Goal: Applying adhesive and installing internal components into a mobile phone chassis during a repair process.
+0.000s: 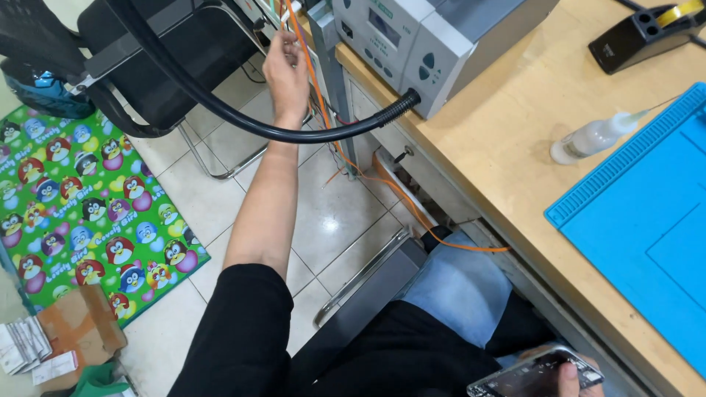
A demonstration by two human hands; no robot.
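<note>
My left hand (287,70) reaches out to the left of the wooden desk (507,140), its fingers closed around thin cables, among them an orange cable (382,180) that trails down past the desk edge to my lap. A thick black corrugated hose (243,121) crosses in front of my forearm and plugs into a grey station unit (434,37) at the desk corner. Only part of my right hand (577,376) shows, at the bottom edge, holding a dark phone (533,373) with its back exposed, above my lap.
A blue work mat (647,220) lies on the desk with a small clear squeeze bottle (592,137) beside it and a black tape dispenser (643,33) behind. A black chair (176,55) stands on the tiled floor. A colourful cartoon mat (81,198) and cardboard scraps (77,331) lie left.
</note>
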